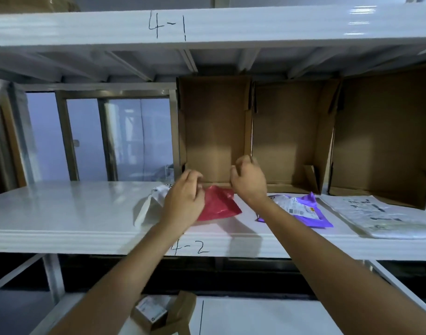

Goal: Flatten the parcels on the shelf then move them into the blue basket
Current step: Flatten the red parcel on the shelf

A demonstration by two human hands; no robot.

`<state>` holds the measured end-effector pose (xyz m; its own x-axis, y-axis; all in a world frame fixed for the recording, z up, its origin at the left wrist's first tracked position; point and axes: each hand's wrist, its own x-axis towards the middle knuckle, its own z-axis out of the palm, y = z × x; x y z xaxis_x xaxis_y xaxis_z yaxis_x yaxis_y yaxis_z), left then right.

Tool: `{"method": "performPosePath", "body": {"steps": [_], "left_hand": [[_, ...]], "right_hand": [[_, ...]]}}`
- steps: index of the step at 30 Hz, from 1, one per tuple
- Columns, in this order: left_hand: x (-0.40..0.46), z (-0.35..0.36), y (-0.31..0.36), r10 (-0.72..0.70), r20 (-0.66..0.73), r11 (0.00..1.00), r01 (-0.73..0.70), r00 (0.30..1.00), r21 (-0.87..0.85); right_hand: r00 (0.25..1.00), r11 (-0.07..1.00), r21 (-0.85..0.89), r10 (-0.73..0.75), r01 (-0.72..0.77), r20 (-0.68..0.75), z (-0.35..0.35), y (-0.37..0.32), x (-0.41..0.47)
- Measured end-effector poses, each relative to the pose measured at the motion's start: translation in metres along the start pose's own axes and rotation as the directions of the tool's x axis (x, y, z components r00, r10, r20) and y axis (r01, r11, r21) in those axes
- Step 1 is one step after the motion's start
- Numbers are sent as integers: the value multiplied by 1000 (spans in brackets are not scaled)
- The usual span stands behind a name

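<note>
Person at a white metal shelf [62,213] marked "4-2" on its front edge, both bare arms stretched forward over it; the left hand [184,198] lies across the near-left part of a red parcel [219,204], fingers curled at the parcel's upper edge, apparently pinching it, though the grip itself is hidden behind the knuckles; the right hand [249,178] hovers just right of the parcel's far corner with fingers curled, and whether it grasps the red film or nothing cannot be told; the red parcel rests on the shelf, just in front of an open cardboard box [214,131]; a white parcel [154,201] lies partly beneath the left hand and wrist, touching the red one's left side; a purple parcel [301,209] bearing a label lies right of the right forearm; a flat white printed parcel [381,216] lies further right, near the edge; two more open cardboard boxes [291,134] stand alongside the first; the upper beam [255,25] reads "4-1"; a small carton [158,313] sits on the level below.
</note>
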<state>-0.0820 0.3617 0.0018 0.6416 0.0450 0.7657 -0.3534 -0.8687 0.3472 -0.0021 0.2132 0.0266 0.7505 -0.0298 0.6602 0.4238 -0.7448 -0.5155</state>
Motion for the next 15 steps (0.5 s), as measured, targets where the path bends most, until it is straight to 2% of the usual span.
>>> {"method": "performPosePath", "body": {"steps": [2,3,6,8,11,15], "left_hand": [[22,11,1,-56,179,998,48,982,45],[27,19,3,-76,277,996,62,958,59],[28,39,5,-149,507,988,110,849,107],[24,51,1,-90,556,996,75,826,50],[16,64,-9,-61,552,996,86,831,-19],[12,76,-9,-11,601,994,-58,799,95]], "right_hand": [[981,985,-50,-161,167,104,1,-9,-4],[965,978,-63,-181,196,191,3,-10,-7],[911,981,-98,-115,167,397,18,-6,-15],[895,985,-102,-79,137,440,27,2,-20],[889,985,-115,-63,128,453,31,13,-27],[898,983,-136,-50,121,438,27,23,-34]]}}
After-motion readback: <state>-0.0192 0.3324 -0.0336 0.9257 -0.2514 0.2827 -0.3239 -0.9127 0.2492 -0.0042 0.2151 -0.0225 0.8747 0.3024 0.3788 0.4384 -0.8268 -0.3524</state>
